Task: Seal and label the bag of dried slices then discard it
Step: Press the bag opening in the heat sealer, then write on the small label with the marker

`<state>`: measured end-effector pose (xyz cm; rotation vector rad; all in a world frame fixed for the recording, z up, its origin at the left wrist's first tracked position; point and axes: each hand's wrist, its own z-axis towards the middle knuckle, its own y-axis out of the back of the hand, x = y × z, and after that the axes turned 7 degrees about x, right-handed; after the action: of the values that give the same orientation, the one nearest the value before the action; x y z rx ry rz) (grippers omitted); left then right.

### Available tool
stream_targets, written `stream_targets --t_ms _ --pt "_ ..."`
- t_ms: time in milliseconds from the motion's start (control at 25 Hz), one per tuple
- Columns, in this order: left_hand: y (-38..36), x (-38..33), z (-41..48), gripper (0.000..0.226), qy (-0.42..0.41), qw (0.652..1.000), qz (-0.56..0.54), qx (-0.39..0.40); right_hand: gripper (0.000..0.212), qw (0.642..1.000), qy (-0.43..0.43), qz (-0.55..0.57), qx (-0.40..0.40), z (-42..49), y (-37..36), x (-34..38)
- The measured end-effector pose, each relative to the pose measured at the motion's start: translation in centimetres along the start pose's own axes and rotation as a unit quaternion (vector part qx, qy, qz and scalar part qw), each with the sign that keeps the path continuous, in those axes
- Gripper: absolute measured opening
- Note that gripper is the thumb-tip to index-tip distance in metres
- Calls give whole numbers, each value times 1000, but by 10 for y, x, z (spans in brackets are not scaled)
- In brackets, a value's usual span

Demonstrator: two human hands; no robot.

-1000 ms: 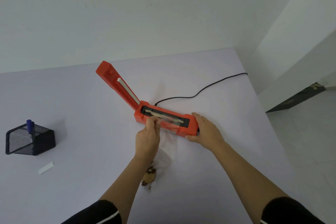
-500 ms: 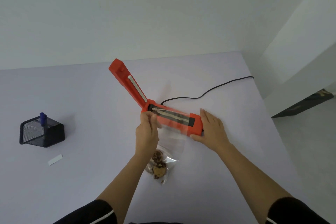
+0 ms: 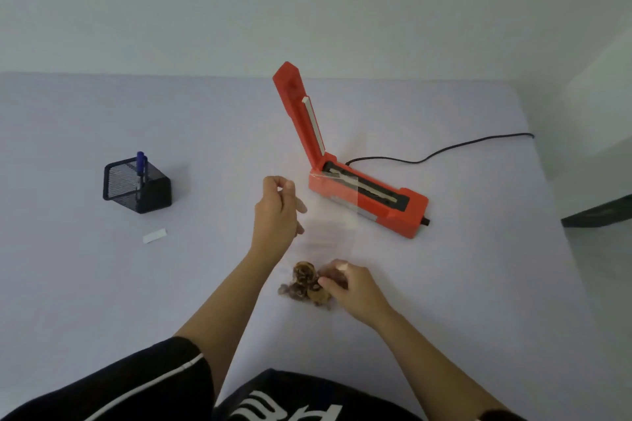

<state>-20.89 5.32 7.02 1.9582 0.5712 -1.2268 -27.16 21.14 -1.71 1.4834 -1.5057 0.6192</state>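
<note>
We look down on a pale table [image 3: 102, 284] that fills most of the view. The biggest thing on it is the orange heat sealer [image 3: 390, 212], right of centre, its lid arm [image 3: 297, 113] raised steeply and the sealing strip on the base uncovered. A clear bag [image 3: 337, 215] runs from that base towards us: its upper end lies over the left part of the sealer's strip, and its lower end rests on the table close to us. Our left hand [image 3: 277, 215] hangs just left of the bag, raised off the table, with its fingers curled and the thumb meeting the forefinger. The film is so clear that we cannot tell whether a corner of it is caught between them. Our right hand [image 3: 355, 290] grips the bag's lower end, fingers curled round it right beside the contents. A black mesh pen holder [image 3: 136, 186] stands well to the left. A black cord [image 3: 444, 149] leaves the back of the sealer and trails to the table's right edge. The dried slices [image 3: 304, 284] sit bunched in the bottom of the bag, touching our right fingertips. A small white label [image 3: 154, 235] lies flat near the holder, and a blue pen [image 3: 140, 164] stands upright inside it.
</note>
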Motion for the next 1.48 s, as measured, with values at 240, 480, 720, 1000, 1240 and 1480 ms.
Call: stream_targets --t_ms 240,480,720,1000,1240,1480 --pt "54 61 13 19 98 994 46 -28 25 995 -18 -97 21 11 -65 6" --pt "77 100 42 26 125 980 145 -54 35 988 -37 -139 -53 18 -98 21" --pt "67 116 63 24 135 975 173 -40 35 985 -49 -144 -86 16 -112 20" --pt "64 121 67 34 118 971 206 -39 59 971 -34 -199 -126 13 -107 26" --pt "110 103 52 33 -13 971 215 -101 51 954 26 -197 -226 40 -95 58" --pt "225 95 45 25 -152 949 229 -155 28 939 100 -200 -263 108 -118 128"
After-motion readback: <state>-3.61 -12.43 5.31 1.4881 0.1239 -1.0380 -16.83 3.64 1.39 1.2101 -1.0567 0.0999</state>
